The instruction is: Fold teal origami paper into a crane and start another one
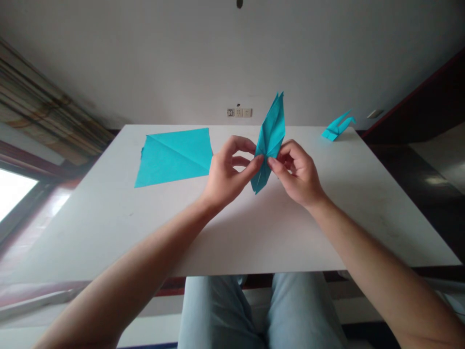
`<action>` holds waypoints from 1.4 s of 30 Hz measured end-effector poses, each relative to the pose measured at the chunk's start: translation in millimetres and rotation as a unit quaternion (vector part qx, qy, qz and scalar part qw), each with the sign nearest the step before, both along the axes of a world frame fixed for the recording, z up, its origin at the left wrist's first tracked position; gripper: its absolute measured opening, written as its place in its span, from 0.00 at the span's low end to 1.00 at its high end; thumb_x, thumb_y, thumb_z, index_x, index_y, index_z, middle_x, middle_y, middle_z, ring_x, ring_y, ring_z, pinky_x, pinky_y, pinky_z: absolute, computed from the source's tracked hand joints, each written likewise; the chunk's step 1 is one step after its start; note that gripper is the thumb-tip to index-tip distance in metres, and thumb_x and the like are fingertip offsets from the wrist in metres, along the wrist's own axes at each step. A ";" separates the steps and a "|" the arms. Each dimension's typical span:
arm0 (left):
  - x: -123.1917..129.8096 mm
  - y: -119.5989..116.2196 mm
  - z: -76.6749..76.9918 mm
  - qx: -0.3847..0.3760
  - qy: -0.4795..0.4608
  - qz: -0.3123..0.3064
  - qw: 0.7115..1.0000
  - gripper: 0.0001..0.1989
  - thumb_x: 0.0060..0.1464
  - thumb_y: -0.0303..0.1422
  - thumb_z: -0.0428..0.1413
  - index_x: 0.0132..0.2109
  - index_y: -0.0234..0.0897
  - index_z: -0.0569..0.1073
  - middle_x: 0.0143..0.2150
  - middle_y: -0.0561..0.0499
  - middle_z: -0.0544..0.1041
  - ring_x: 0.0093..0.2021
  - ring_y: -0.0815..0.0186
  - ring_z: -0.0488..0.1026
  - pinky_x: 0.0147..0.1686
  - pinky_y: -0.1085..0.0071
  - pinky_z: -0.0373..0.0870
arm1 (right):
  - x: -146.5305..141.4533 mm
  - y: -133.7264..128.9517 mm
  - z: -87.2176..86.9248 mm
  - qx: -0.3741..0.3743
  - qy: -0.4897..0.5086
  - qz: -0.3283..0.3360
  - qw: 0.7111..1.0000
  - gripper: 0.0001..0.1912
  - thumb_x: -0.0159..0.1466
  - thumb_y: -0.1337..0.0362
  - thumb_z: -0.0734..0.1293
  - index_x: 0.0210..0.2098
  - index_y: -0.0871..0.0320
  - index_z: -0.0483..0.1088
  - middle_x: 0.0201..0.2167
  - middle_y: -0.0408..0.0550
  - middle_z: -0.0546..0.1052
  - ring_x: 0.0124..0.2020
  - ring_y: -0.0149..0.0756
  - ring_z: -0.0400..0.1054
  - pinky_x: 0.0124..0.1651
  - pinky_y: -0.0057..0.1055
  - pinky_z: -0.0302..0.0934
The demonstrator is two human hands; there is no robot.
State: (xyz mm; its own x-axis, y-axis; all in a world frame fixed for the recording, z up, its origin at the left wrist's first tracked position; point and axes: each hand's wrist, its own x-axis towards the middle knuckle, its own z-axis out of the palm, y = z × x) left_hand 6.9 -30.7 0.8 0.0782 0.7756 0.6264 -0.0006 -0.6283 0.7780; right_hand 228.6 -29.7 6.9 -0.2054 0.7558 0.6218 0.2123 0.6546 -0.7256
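A folded piece of blue paper, long and pointed at its upper end, is held upright above the table. My left hand pinches its left side near the middle, with the thumb on the near face. On the right side, my right hand pinches it at about the same height, its thumb close to the other thumb. The fingers behind the paper are partly hidden. Below my hands the paper narrows to a shorter point.
A flat blue sheet with a diagonal crease lies left of my hands on the white table. A folded blue paper crane stands at the back right. Wall sockets are beyond the far edge.
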 end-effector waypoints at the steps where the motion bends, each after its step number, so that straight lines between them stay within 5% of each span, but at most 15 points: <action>1: -0.3 -0.6 -0.1 0.007 0.000 0.004 1.000 0.12 0.77 0.43 0.75 0.53 0.46 0.81 0.52 0.49 0.88 0.52 0.63 0.90 0.47 0.66 0.95 | -0.1 0.2 0.0 0.004 0.005 0.001 1.000 0.25 0.79 0.39 0.83 0.41 0.47 0.73 0.39 0.42 0.78 0.33 0.37 0.69 0.33 0.37 0.66; 6: -2.5 -3.5 1.9 0.011 0.028 0.023 0.999 0.10 0.74 0.39 0.74 0.51 0.47 0.81 0.48 0.52 0.88 0.48 0.63 0.89 0.48 0.63 0.96 | -1.5 -0.6 0.8 0.028 -0.026 -0.019 0.999 0.24 0.75 0.42 0.86 0.38 0.47 0.74 0.36 0.41 0.77 0.32 0.38 0.68 0.32 0.39 0.65; 12: -1.9 -7.0 5.0 0.067 0.072 0.031 0.995 0.09 0.74 0.35 0.74 0.51 0.48 0.81 0.48 0.53 0.91 0.45 0.62 0.92 0.47 0.62 0.95 | -3.8 -1.6 1.3 0.103 -0.048 -0.044 0.992 0.08 0.79 0.57 0.77 0.42 0.46 0.78 0.37 0.43 0.77 0.31 0.39 0.68 0.31 0.39 0.62; 16: -1.3 -10.8 7.0 0.079 0.088 0.034 0.992 0.06 0.77 0.36 0.73 0.51 0.47 0.83 0.49 0.51 0.93 0.45 0.60 0.94 0.46 0.61 0.95 | -3.2 -1.9 0.8 0.101 -0.066 -0.064 0.991 0.07 0.77 0.59 0.77 0.42 0.47 0.79 0.37 0.44 0.78 0.32 0.40 0.68 0.32 0.40 0.64; 23: -4.1 -11.4 12.2 0.073 0.080 0.002 0.994 0.09 0.81 0.45 0.73 0.52 0.48 0.88 0.50 0.48 0.94 0.48 0.57 0.94 0.51 0.56 0.96 | -1.4 -0.3 0.5 0.096 -0.052 -0.074 0.991 0.09 0.78 0.56 0.77 0.41 0.47 0.79 0.36 0.43 0.78 0.31 0.38 0.69 0.32 0.39 0.63; 31: -3.6 -10.1 12.0 0.035 0.092 0.011 0.995 0.13 0.81 0.51 0.72 0.51 0.48 0.89 0.49 0.48 0.95 0.45 0.57 0.92 0.51 0.53 0.96 | 0.4 -0.4 2.8 0.081 -0.065 -0.080 0.991 0.27 0.85 0.35 0.71 0.38 0.46 0.73 0.33 0.44 0.76 0.32 0.41 0.66 0.36 0.43 0.63; 42: -5.8 -9.5 14.5 0.048 0.081 -0.006 0.996 0.13 0.81 0.50 0.73 0.51 0.49 0.90 0.49 0.48 0.96 0.45 0.58 0.93 0.51 0.55 0.96 | 1.0 -2.1 3.6 0.059 -0.063 -0.054 0.995 0.22 0.84 0.38 0.75 0.43 0.46 0.76 0.35 0.43 0.78 0.31 0.41 0.68 0.36 0.42 0.63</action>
